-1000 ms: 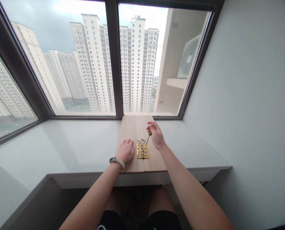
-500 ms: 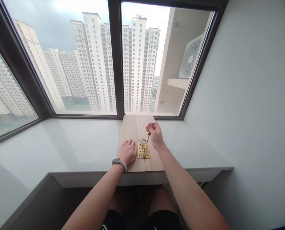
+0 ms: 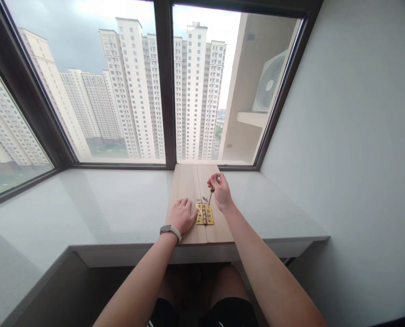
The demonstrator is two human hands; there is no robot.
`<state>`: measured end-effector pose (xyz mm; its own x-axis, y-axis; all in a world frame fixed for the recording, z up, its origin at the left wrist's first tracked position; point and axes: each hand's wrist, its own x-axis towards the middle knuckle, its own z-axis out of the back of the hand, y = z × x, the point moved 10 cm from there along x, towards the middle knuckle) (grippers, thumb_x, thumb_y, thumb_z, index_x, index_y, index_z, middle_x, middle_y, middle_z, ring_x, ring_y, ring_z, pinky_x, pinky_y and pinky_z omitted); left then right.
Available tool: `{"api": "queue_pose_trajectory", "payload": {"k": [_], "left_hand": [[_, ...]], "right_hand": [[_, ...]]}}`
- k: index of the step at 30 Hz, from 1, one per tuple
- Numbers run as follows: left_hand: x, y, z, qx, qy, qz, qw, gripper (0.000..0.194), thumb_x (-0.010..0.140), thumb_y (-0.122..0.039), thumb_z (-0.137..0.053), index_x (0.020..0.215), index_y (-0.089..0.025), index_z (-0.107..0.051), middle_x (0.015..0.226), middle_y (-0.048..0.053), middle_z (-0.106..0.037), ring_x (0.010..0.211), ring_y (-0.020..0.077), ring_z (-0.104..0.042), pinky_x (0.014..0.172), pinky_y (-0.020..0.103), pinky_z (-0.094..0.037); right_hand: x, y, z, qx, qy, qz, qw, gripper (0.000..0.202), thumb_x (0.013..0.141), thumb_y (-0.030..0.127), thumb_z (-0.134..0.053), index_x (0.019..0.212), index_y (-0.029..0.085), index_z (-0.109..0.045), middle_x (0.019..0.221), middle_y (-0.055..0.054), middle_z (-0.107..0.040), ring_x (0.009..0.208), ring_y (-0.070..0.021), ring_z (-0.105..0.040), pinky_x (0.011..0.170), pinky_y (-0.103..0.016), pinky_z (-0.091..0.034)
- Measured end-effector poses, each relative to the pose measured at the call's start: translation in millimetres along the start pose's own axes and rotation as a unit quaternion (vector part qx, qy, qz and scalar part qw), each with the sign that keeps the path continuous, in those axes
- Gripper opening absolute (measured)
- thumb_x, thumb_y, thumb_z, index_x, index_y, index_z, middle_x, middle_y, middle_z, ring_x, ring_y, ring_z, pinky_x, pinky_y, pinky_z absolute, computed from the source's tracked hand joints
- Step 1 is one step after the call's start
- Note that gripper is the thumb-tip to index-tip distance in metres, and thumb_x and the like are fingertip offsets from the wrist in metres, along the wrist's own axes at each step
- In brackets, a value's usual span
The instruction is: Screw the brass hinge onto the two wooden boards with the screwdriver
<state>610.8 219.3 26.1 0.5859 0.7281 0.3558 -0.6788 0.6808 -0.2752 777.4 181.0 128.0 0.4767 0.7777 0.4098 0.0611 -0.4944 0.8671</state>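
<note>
A brass hinge (image 3: 205, 214) lies unfolded across the seam between two light wooden boards (image 3: 186, 181). My right hand (image 3: 222, 190) is closed around the handle of a screwdriver (image 3: 210, 195), whose tip meets the upper part of the hinge's right leaf. Flat on the left board rests my left hand (image 3: 183, 215), fingers stretched out, its thumb reaching the hinge's left edge. Several small screws (image 3: 205, 199) lie on the boards just beyond the hinge. Whether a screw sits under the screwdriver tip is too small to tell.
The boards lie on a pale windowsill counter (image 3: 127, 204), from its front edge back to the dark window frame (image 3: 168, 113). A white wall (image 3: 352, 136) rises on the right. My knees are below the counter's front edge.
My left thumb has shifted slightly right, to the hinge's edge. My right hand holds the screwdriver at nearly the same spot.
</note>
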Motion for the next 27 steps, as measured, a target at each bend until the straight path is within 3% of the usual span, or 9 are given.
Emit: {"api": "queue_pose_trajectory", "payload": {"k": [4, 12, 19, 24, 27], "left_hand": [[-0.2, 1.4, -1.4, -0.006, 0.003, 0.004, 1.000, 0.054, 0.104, -0.060, -0.040, 0.136, -0.022, -0.060, 0.150, 0.014, -0.054, 0.140, 0.0329, -0.044, 0.115, 0.047, -0.034], [-0.1, 1.7, -1.1, -0.003, -0.002, 0.002, 1.000, 0.054, 0.103, -0.062, -0.040, 0.134, -0.022, -0.060, 0.150, 0.014, -0.055, 0.140, 0.0324, -0.044, 0.115, 0.046, -0.035], [-0.3, 2.2, -2.2, -0.001, -0.008, -0.002, 1.000, 0.054, 0.103, -0.062, -0.041, 0.134, -0.022, -0.060, 0.149, 0.014, -0.056, 0.138, 0.0322, -0.045, 0.114, 0.046, -0.036], [-0.1, 3.3, -3.4, -0.001, -0.011, 0.001, 1.000, 0.054, 0.103, -0.062, -0.041, 0.134, -0.022, -0.060, 0.150, 0.013, -0.055, 0.140, 0.0322, -0.044, 0.115, 0.046, -0.035], [0.1, 2.6, -3.4, -0.004, -0.012, -0.002, 1.000, 0.055, 0.103, -0.062, -0.040, 0.134, -0.022, -0.060, 0.150, 0.014, -0.055, 0.140, 0.0324, -0.044, 0.115, 0.047, -0.035]], "right_hand": [[-1.4, -0.4, -2.4, 0.001, 0.012, -0.016, 1.000, 0.046, 0.097, 0.068, -0.053, 0.091, 0.026, -0.069, 0.079, -0.002, -0.065, 0.073, -0.0189, -0.060, 0.074, -0.035, -0.049], [-2.3, -0.4, 2.7, -0.008, -0.020, -0.011, 1.000, 0.034, 0.085, 0.055, -0.079, 0.089, 0.027, -0.061, 0.089, -0.001, -0.069, 0.083, -0.0186, -0.063, 0.083, -0.035, -0.050], [-2.9, -1.1, 2.9, 0.015, -0.020, -0.014, 1.000, 0.041, 0.097, 0.062, -0.055, 0.086, 0.024, -0.068, 0.080, -0.003, -0.065, 0.075, -0.0189, -0.059, 0.074, -0.035, -0.049], [-6.1, 1.8, 1.9, 0.001, -0.024, -0.021, 0.999, 0.031, 0.083, 0.052, -0.080, 0.085, 0.025, -0.064, 0.088, -0.004, -0.070, 0.085, -0.0201, -0.064, 0.081, -0.036, -0.050], [-7.7, 2.5, 0.2, 0.008, -0.022, -0.027, 0.999, 0.032, 0.080, 0.048, -0.083, 0.088, 0.026, -0.061, 0.086, -0.001, -0.070, 0.080, -0.0182, -0.062, 0.081, -0.035, -0.050]]}}
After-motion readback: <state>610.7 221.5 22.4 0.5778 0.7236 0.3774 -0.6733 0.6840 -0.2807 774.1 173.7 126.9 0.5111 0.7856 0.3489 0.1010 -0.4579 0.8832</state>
